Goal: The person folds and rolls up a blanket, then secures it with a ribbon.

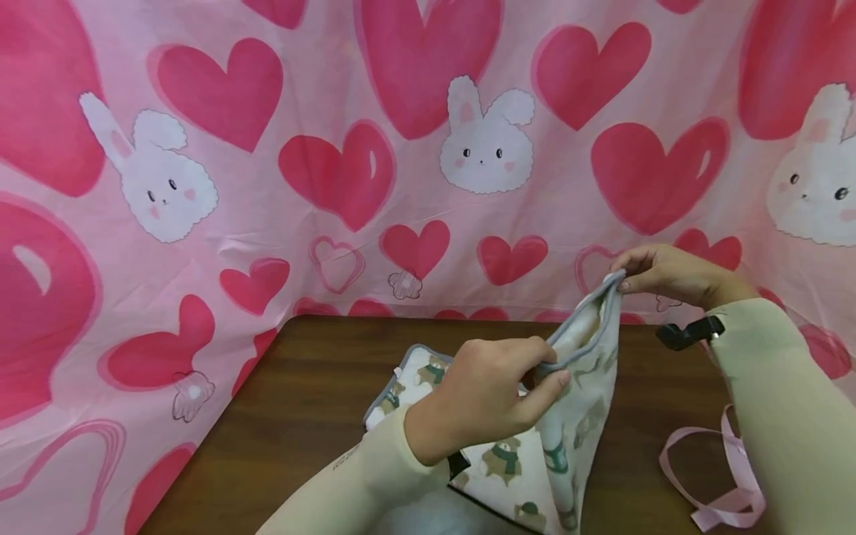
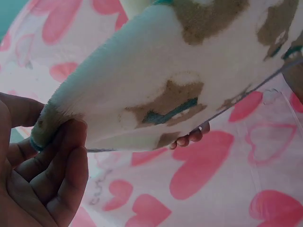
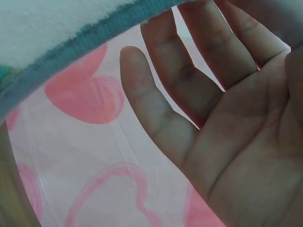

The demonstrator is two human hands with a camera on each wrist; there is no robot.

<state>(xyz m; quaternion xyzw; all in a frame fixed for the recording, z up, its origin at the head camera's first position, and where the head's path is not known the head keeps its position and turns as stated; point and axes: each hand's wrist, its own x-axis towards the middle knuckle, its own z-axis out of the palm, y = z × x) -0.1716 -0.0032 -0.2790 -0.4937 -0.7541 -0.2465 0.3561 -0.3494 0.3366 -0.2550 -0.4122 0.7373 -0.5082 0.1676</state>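
Observation:
A white fleece cloth (image 1: 588,401) printed with brown bears in green scarves hangs from both hands, its grey-blue edging upward. My left hand (image 1: 481,394) pinches this edge between thumb and fingers. Higher and to the right, my right hand (image 1: 675,275) pinches a corner, so the edge slants up between the hands and gapes a little. More bear-print fabric (image 1: 504,461) lies on the table beneath the left hand; whether it is the same piece I cannot tell. In the right wrist view, the fingers (image 3: 156,118) are partly spread below the edging, and the pinching tips are hidden.
A looped pink ribbon (image 1: 745,483) lies on the brown wooden table (image 1: 301,416), beside the right forearm. Behind the table hangs a pink curtain (image 1: 414,200) with hearts and rabbits. A black strap (image 1: 689,332) is on the right wrist.

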